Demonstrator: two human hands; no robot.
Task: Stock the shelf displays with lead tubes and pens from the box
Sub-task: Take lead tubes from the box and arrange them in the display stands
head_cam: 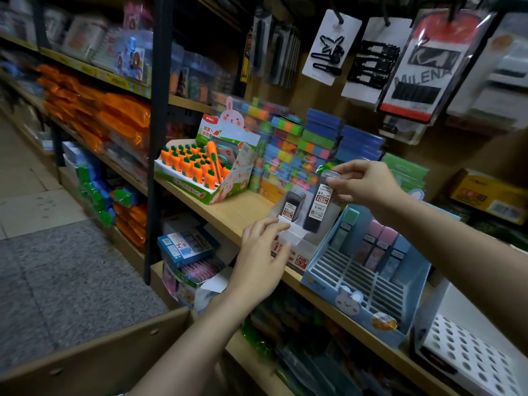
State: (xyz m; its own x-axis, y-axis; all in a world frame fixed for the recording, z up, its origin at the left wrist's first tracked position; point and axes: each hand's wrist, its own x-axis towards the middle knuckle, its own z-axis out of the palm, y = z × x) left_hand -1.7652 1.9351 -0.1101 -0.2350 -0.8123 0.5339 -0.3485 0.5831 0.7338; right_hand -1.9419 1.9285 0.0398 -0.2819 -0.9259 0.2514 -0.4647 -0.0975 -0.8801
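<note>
**Inspector:** Two hands in view. State each one's grip.

**Me:** My right hand [368,182] pinches a dark lead tube [319,206] by its clear cap, thumb and fingers curled round the top. The tube hangs nearly upright below that grip, its foot in or just above the white display tray [297,248]; I cannot tell whether it has seated. My left hand [264,260] has relaxed fingers resting on the tray's front edge, grasping nothing.

**Inspector:** Other stock?

**Me:** One more lead tube [293,205] already stands in the tray, just to the left of my right grip. A blue slotted display [361,284] sits below and to the right of it on the same wooden shelf [228,207], mostly unfilled. The cardboard box [94,358] lies well below my left hand.

**Inspector:** Risks?

**Me:** In my judgement, three. Held only by the cap, the tube may swing and knock its neighbour over. If released before it seats, it could topple forward off the shelf. The tray looks light; pushing the tube down could slide it unless my left hand holds it firm.
</note>
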